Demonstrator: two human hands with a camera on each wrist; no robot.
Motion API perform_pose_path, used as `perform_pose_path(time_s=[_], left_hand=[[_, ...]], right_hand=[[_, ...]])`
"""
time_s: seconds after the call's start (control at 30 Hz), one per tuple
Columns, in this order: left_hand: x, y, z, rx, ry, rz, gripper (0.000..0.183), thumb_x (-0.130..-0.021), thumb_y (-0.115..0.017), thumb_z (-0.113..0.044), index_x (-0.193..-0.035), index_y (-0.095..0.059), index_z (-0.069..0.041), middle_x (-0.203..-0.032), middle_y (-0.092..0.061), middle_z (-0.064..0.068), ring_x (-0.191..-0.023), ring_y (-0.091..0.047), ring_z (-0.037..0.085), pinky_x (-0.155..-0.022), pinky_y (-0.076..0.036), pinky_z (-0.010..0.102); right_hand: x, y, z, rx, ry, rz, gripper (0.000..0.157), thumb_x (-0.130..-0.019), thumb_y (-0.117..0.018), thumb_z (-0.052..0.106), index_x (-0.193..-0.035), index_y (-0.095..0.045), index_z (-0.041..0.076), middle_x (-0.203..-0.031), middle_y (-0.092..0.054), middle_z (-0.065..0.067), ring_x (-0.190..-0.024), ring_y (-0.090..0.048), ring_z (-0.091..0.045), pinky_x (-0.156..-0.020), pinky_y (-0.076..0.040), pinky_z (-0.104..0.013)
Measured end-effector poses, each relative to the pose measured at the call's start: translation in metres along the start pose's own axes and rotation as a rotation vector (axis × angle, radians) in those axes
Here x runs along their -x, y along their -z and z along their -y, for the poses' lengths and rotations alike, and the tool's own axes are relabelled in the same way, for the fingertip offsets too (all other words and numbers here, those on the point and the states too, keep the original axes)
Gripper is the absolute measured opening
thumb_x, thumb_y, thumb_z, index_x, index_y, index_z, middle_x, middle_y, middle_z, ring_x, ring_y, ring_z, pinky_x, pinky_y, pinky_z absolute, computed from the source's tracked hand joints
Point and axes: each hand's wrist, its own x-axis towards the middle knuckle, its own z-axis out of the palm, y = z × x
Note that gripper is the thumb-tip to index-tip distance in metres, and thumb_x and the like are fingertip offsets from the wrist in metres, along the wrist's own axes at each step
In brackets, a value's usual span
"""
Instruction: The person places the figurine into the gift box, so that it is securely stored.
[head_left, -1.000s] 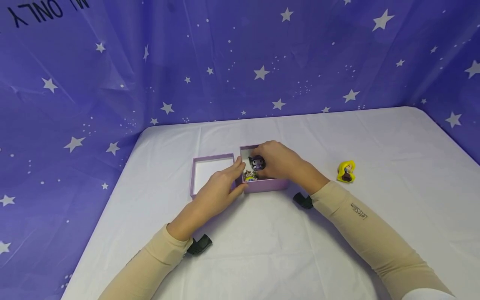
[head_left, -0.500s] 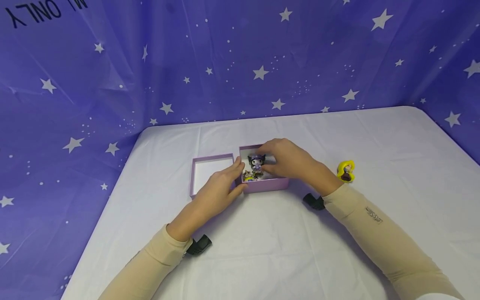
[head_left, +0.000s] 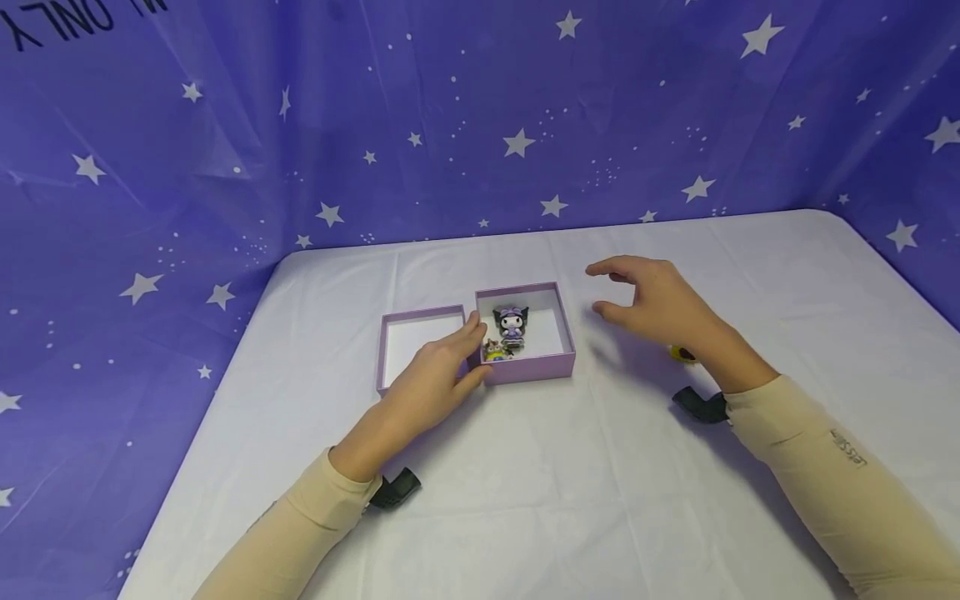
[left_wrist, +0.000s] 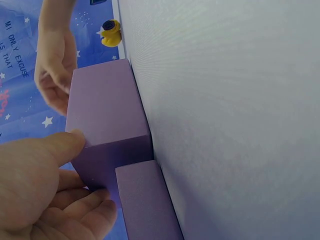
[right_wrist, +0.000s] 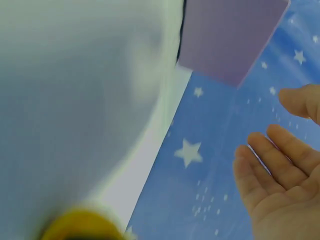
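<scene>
My left hand [head_left: 427, 379] rests against the near left corner of a lilac box [head_left: 531, 367], fingers along its left side and thumb at the front wall. In the left wrist view the thumb touches the edge of the box [left_wrist: 107, 107]. Inside lies a figurine with a black-and-purple hood and white face [head_left: 512, 326]. A smaller yellow-and-blue figurine [head_left: 495, 352] is in the near left corner. My right hand [head_left: 660, 304] hovers to the right of the box, fingers spread from the thumb and holding nothing. Beneath it, a yellow-haired figurine [head_left: 682, 355] is mostly hidden.
A shallower lilac box lid [head_left: 420, 337], white inside, lies left of the box, partly behind my left hand. White cloth [head_left: 540, 475] covers the table. A purple star-printed curtain [head_left: 450, 117] hangs behind and at both sides.
My right hand has let go of the black-and-purple figurine in the box, then risen and moved right, over the yellow-haired figurine. My left hand has stayed at the box.
</scene>
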Motion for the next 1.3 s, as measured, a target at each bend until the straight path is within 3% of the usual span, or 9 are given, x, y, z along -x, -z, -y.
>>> perform_pose_path(time_s=[0.3,0.5,0.73,0.97,1.3], left_hand=[[0.0,0.0,0.0,0.005,-0.002,0.005,0.059,-0.096,-0.065,-0.025,-0.142,-0.045,0.005,-0.151,-0.035,0.019,-0.134,-0.04,0.028,-0.108,-0.037,0.037],[0.0,0.001,0.0,0.004,0.001,0.006,0.059,-0.096,-0.065,-0.025,-0.143,-0.044,0.004,-0.151,-0.034,0.018,-0.135,-0.039,0.027,-0.108,-0.036,0.036],[0.0,0.001,-0.001,0.004,0.004,0.011,0.059,-0.096,-0.064,-0.026,-0.143,-0.044,0.003,-0.151,-0.033,0.018,-0.134,-0.039,0.028,-0.108,-0.036,0.036],[0.0,0.0,0.0,0.002,0.004,0.011,0.059,-0.097,-0.063,-0.027,-0.143,-0.043,0.003,-0.152,-0.033,0.017,-0.134,-0.04,0.027,-0.108,-0.036,0.036],[0.0,-0.001,0.001,0.004,-0.007,0.005,0.059,-0.097,-0.063,-0.027,-0.143,-0.044,0.004,-0.152,-0.033,0.018,-0.134,-0.039,0.027,-0.109,-0.036,0.036]], right_hand=[[0.03,0.024,-0.029,0.058,-0.104,0.021,0.048,-0.083,-0.077,0.026,-0.127,-0.063,0.013,-0.128,-0.062,-0.009,-0.114,-0.057,-0.038,-0.094,-0.045,-0.053],[0.044,0.037,-0.04,0.114,-0.202,0.126,0.064,-0.08,-0.08,0.036,-0.133,-0.057,0.009,-0.134,-0.056,-0.016,-0.118,-0.052,-0.042,-0.092,-0.043,-0.057],[0.057,0.043,-0.052,0.149,-0.315,0.274,0.084,-0.074,-0.083,0.049,-0.136,-0.052,0.001,-0.13,-0.053,-0.03,-0.12,-0.047,-0.047,-0.094,-0.04,-0.064],[0.064,0.041,-0.057,0.212,-0.275,0.292,0.075,-0.074,-0.083,0.043,-0.125,-0.059,-0.006,-0.118,-0.061,-0.025,-0.108,-0.056,-0.041,-0.089,-0.045,-0.059],[0.062,0.038,-0.055,0.212,-0.213,0.25,0.065,-0.075,-0.085,0.033,-0.122,-0.062,-0.004,-0.105,-0.066,-0.012,-0.094,-0.059,-0.028,-0.081,-0.049,-0.047]])
